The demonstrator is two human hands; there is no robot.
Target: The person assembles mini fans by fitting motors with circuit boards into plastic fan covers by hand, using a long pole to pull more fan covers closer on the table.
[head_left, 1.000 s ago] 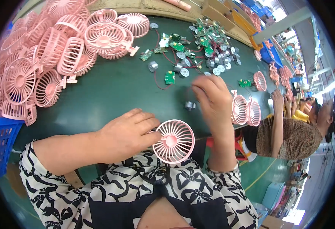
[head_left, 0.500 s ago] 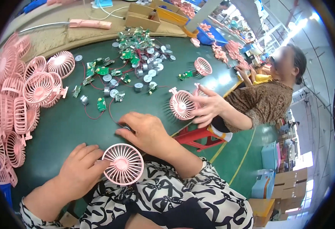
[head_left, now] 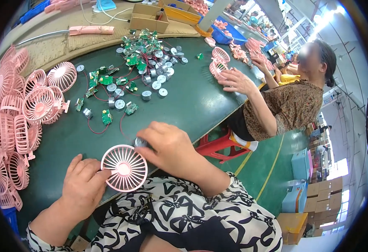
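Note:
My left hand (head_left: pixel 82 181) is closed on the short stub of a round pink fan cage (head_left: pixel 124 168), whose slatted face is turned up near the table edge. Just above the cage's right rim, my right hand (head_left: pixel 167 147) pinches a small silver motor (head_left: pixel 140 142) between thumb and fingers. A thin red wire runs up from the motor toward a small green circuit board (head_left: pixel 130 108) on the table. Part of the motor is hidden by my fingers.
Pink fan cages (head_left: pixel 39 104) are piled at the left. Several wired motors and boards (head_left: pixel 140 59) lie mid-table. At right a co-worker's hand (head_left: pixel 239 82) touches a pink cage (head_left: pixel 217 68). A red stool (head_left: pixel 221 147) and cardboard boxes (head_left: pixel 161 19) stand around the green table (head_left: pixel 184 113).
My hands have shifted: the fan cage has moved left and up, and the motor in my right hand shows more now. The co-worker's hand has drawn a pink cage away to the far right.

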